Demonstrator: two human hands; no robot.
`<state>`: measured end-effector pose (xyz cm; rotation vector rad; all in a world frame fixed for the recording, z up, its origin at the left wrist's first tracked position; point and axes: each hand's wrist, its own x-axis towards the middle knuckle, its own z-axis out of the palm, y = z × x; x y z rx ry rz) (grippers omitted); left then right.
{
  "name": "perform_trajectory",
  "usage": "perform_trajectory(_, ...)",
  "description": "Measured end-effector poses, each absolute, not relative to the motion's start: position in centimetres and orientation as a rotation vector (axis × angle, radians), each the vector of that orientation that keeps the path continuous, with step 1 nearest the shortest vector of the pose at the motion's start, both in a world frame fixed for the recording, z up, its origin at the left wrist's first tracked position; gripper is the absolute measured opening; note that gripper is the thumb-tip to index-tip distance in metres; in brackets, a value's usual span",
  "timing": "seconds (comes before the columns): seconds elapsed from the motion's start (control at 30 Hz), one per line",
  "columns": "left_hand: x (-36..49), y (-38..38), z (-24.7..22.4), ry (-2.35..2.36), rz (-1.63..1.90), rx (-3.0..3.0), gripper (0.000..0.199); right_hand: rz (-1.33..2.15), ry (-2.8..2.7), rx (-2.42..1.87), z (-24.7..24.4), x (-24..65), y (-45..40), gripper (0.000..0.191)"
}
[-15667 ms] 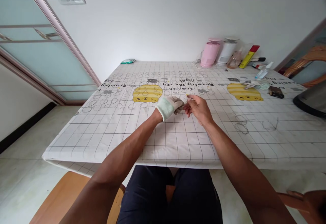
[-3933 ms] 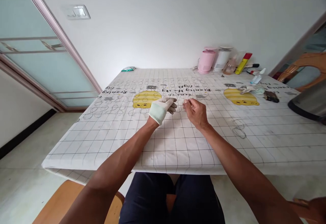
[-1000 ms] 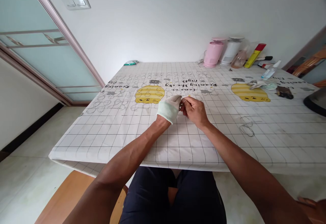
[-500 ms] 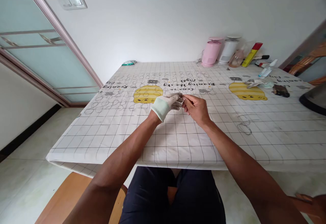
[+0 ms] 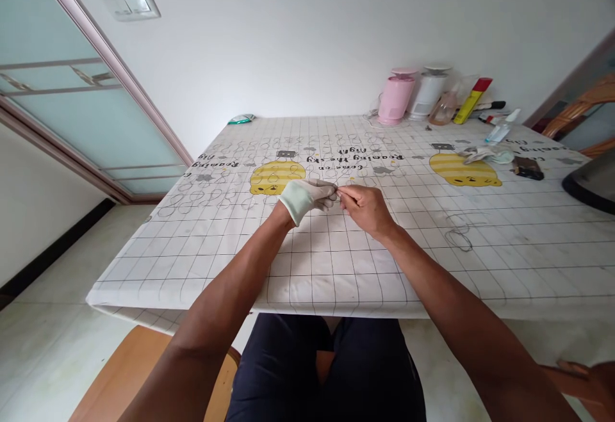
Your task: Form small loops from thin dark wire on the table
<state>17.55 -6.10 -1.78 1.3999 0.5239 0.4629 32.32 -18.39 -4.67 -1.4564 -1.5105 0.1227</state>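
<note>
My left hand [image 5: 310, 196] wears a pale glove with a light green cuff, its fingers pinched together above the table's middle. Fingertip to fingertip with it is my right hand [image 5: 362, 207], bare and closed in a pinch. Whatever lies between the fingertips is too small to make out. Many thin wire loops [image 5: 223, 194] are spread on the checked tablecloth [image 5: 307, 262] beyond and left of my hands. A loose coil of thin wire [image 5: 459, 237] rests to the right.
Along the wall stand a pink device [image 5: 396, 97], a white device [image 5: 428, 94] and a yellow-red can [image 5: 473, 100]. A spray bottle [image 5: 502, 126], a crumpled glove [image 5: 487, 154] and a black object [image 5: 527, 168] are at the right. A green packet [image 5: 241, 119] sits at the far left corner.
Both hands have shifted slightly left, still meeting at the fingertips. My right hand's fingers look more tightly closed. The view has moved a little.
</note>
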Motion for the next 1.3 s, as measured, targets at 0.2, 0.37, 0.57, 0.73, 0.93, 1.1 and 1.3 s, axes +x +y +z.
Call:
perform_trajectory(0.2, 18.1, -7.3, -1.5, 0.676, 0.568, 1.73, 0.02, 0.048, -1.541, -1.487, -4.8, 32.5, -18.2, 0.04)
perform_trajectory(0.37, 17.9, -8.1, -0.9, 0.658, 0.526, 1.858, 0.023, -0.002, -1.59, -1.493, -5.2, 32.9, -18.1, 0.039)
perform_trajectory(0.57, 17.6, -7.7, -0.8, 0.678, 0.529, 1.871, 0.025, 0.053, -1.601, -1.48, -5.0, 32.5, -18.2, 0.041)
perform_trajectory(0.73, 17.3, -7.0, -0.8, 0.671, 0.579, 1.797, 0.019, 0.42, -1.343, -1.427, -3.7, 32.6, -18.7, 0.036)
perform_trajectory(0.93, 16.9, -7.2, -0.2, 0.603, 0.457, 1.731, 0.017, 0.748, -1.172, -1.121, -2.7, 33.4, -18.8, 0.046)
perform_trajectory(1.1, 16.8, -7.2, -0.1, 0.551, 0.382, 1.643, 0.014, 0.758, -1.14, -1.061, -2.9, 33.4, -18.6, 0.042)
perform_trajectory(1.3, 17.0, -6.9, -0.4, 0.526, 0.435, 1.573, 0.014, 0.785, -1.085, -0.997, -2.9, 33.6, -18.6, 0.035)
